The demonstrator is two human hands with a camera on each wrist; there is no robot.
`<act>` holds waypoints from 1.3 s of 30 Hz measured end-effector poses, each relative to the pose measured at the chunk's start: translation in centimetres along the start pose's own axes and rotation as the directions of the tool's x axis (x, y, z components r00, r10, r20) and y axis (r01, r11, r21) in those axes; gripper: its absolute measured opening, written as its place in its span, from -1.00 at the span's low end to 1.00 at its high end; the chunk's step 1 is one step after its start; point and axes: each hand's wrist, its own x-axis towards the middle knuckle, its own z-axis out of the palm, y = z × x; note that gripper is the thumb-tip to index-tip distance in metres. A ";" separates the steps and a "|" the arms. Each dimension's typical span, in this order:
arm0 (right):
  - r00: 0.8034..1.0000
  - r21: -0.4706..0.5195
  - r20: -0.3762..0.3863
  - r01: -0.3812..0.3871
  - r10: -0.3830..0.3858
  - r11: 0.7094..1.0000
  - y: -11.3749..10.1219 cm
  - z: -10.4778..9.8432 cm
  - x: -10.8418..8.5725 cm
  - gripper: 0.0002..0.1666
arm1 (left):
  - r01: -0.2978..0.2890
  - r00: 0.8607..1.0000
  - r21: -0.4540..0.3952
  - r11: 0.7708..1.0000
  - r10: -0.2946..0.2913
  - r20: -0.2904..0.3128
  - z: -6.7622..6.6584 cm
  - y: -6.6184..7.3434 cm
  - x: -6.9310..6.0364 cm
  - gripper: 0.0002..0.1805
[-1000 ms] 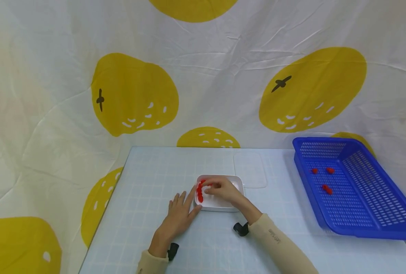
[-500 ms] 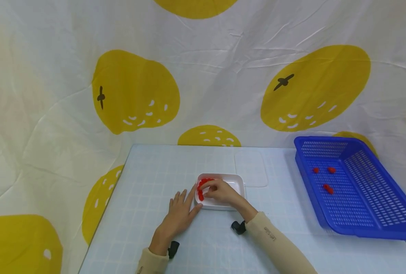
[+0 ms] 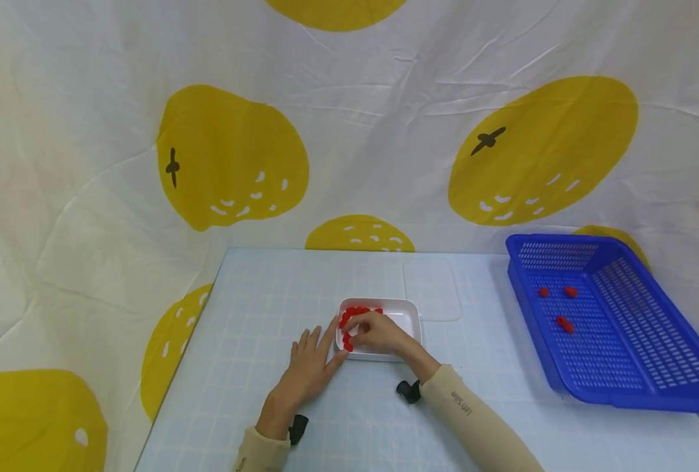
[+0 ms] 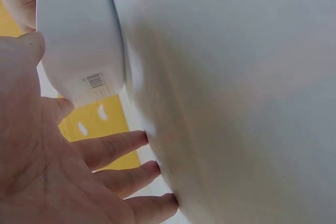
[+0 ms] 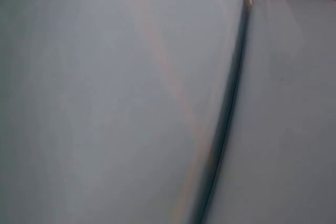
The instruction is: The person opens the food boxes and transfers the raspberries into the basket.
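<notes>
A white rectangular container (image 3: 378, 357) stands on the table, with several small red pieces (image 3: 358, 311) along its far and left sides. My right hand (image 3: 378, 333) reaches into it from the right. Its curled thumb and forefinger appear to pinch a small red piece (image 3: 348, 345) near the left wall; the fingertips partly hide it. With fingers spread and mostly straight, my left hand (image 3: 308, 370) rests at the container's left side. The left wrist view shows this hand (image 4: 58, 150) by the container's outer wall (image 4: 79, 35), which bears a barcode label.
A blue perforated basket (image 3: 585, 393) at the right holds a few red pieces (image 3: 570, 292). Behind the container lies a thin clear sheet or lid (image 3: 432, 292), flat on the pale checked table (image 3: 266, 288). A white cloth with yellow fruit prints (image 3: 378, 164) hangs behind.
My right hand has shifted slightly toward the near left of the container, so more red pieces along the far side show. The left hand has stayed in place.
</notes>
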 end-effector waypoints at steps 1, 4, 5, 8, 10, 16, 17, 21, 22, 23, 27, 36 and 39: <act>1.000 -0.002 0.004 0.000 0.000 1.000 -0.1 0.0 -0.1 -0.69 | 0.000 1.000 0.001 1.000 0.000 0.000 0.0 0.0 0.0 -0.14; 1.000 -0.015 0.022 0.013 -0.012 1.000 -0.1 0.0 -0.2 -0.67 | 0.003 1.000 0.001 1.000 -0.003 0.000 0.0 0.1 -0.1 -0.14; 1.000 -0.024 0.026 0.015 -0.015 1.000 -0.1 0.0 -0.2 -0.66 | 0.002 1.000 -0.001 1.000 -0.002 0.001 0.0 0.2 -0.1 -0.15; 0.999 -0.042 0.029 0.020 -0.019 0.999 0.1 -0.1 -0.2 -0.65 | -0.003 1.000 -0.006 1.000 0.003 -0.001 -0.1 0.2 -0.1 -0.15; 0.999 -0.049 0.028 0.025 -0.024 0.998 0.1 -0.2 -0.2 -0.64 | -0.007 1.000 -0.003 1.000 0.007 0.000 -0.1 0.2 0.0 -0.15; 1.000 -0.048 0.020 0.005 -0.004 0.999 0.1 -0.4 0.0 -0.69 | -0.006 1.000 0.007 1.000 0.006 0.003 -0.2 0.2 0.2 -0.16; 1.000 -0.049 0.018 0.007 -0.006 0.999 0.1 -0.4 0.0 -0.70 | -0.006 1.000 0.008 1.000 0.006 0.003 -0.2 0.2 0.3 -0.16; 1.000 -0.054 0.009 0.015 -0.015 0.998 0.2 -0.4 0.0 -0.72 | -0.010 1.000 0.004 1.000 0.010 0.000 -0.2 0.1 0.3 -0.16; 1.000 -0.057 0.009 0.020 -0.019 0.998 0.2 -0.4 0.0 -0.72 | -0.009 1.000 0.004 1.000 0.009 0.001 -0.2 0.1 0.2 -0.16; 1.000 -0.056 0.009 0.022 -0.022 0.998 0.2 -0.4 0.0 -0.72 | -0.007 1.000 0.001 1.000 0.007 0.003 -0.1 0.1 0.2 -0.16; 1.000 -0.041 0.009 0.009 -0.008 0.999 0.4 -0.4 -0.2 -0.72 | 0.003 1.000 0.001 1.000 -0.003 0.010 -0.1 0.1 0.1 -0.14; 1.000 0.030 -0.001 0.026 -0.026 0.999 0.5 -1.2 -0.2 -0.77 | 0.028 0.999 0.021 0.999 -0.028 0.020 0.1 -0.1 0.1 -0.12; 1.000 0.071 -0.011 0.026 -0.025 0.997 0.5 -1.5 -0.4 -0.76 | 0.026 0.999 0.011 1.000 -0.027 0.023 0.1 -0.1 0.1 -0.11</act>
